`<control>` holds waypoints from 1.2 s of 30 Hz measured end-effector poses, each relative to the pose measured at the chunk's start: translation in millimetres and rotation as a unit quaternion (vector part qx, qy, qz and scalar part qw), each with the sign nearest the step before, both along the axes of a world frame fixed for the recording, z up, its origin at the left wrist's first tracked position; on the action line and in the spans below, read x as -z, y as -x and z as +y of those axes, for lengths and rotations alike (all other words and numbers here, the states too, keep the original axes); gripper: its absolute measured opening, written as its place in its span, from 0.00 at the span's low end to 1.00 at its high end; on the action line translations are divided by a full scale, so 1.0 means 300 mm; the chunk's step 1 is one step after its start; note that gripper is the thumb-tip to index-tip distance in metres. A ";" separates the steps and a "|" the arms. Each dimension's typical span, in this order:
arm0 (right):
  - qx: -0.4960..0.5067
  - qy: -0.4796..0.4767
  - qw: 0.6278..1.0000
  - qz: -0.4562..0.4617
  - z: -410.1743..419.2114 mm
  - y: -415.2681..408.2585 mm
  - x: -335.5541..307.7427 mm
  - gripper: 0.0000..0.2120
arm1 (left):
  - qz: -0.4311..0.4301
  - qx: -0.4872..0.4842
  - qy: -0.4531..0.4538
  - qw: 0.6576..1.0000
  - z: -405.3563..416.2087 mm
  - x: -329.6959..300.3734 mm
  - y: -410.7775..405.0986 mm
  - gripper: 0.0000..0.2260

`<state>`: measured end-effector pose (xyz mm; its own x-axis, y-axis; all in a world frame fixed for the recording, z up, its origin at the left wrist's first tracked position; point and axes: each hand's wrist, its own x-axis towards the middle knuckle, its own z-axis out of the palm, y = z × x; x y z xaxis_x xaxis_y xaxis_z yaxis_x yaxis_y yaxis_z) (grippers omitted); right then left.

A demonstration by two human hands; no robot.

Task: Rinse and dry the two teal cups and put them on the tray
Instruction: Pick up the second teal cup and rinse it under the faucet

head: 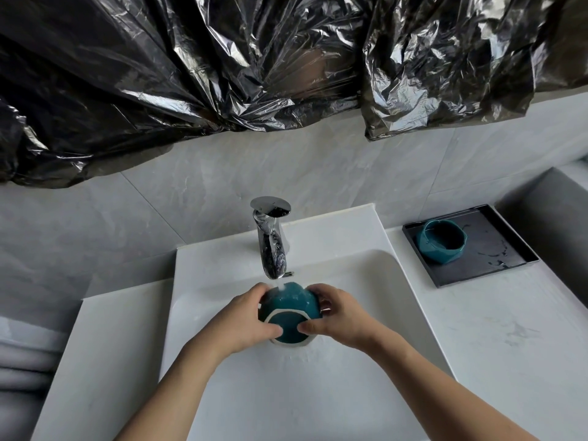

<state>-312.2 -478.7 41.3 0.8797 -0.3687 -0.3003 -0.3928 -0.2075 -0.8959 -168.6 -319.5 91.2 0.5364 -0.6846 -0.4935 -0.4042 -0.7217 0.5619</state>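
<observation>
I hold one teal cup (290,308) over the white sink basin (366,297), its base turned toward me and its side under the running water from the chrome tap (272,249). My left hand (245,319) grips the cup's left side, thumb on the base. My right hand (337,316) grips its right side, thumb also on the base. The second teal cup (442,240) stands on the black tray (496,246) on the counter at the right, with water drops beside it.
Crumpled black plastic sheeting (222,74) hangs over the wall above the tap. White counter (509,329) runs either side of the basin. Grey folded cloth or towels (22,361) lie at the far left edge.
</observation>
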 end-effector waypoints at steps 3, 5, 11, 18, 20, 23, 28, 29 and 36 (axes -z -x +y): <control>-0.022 0.028 0.999 0.000 -0.002 -0.011 -0.015 0.27 | -0.046 0.036 -0.022 0.998 -0.009 -0.017 0.007 0.26; -0.023 0.035 0.999 -0.009 -0.001 -0.014 -0.021 0.27 | -0.032 0.015 -0.013 0.999 -0.007 -0.010 0.002 0.24; 0.020 -0.053 0.998 -0.013 0.008 0.010 0.009 0.23 | 0.088 -0.085 0.058 0.991 0.015 0.027 -0.002 0.24; -0.011 -0.008 1.000 -0.012 0.003 0.002 -0.026 0.18 | 0.064 -0.024 0.038 0.997 -0.001 -0.001 -0.014 0.24; -0.013 0.011 1.000 -0.014 0.000 -0.010 -0.038 0.19 | 0.054 -0.021 0.045 0.997 0.000 0.001 -0.020 0.25; 0.013 -0.010 0.999 -0.030 0.000 -0.017 -0.041 0.23 | 0.094 -0.066 0.085 0.990 0.009 0.021 -0.029 0.26; 0.036 -0.033 0.999 -0.024 0.012 0.000 -0.022 0.29 | 0.219 -0.164 0.131 0.953 0.024 0.061 -0.017 0.23; 0.040 -0.036 0.998 -0.025 0.016 0.002 -0.020 0.26 | 0.245 -0.182 0.128 0.944 0.028 0.070 -0.015 0.22; 0.061 -0.040 0.996 -0.050 0.029 -0.013 -0.032 0.21 | 0.306 -0.214 0.114 0.920 0.033 0.083 -0.024 0.21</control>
<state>-308.2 -470.1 51.0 0.8564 -0.4533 -0.2470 -0.3194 -0.0894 -0.9434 -161.3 -309.7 66.3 0.4499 -0.5991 -0.6623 0.3330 -0.5756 0.7469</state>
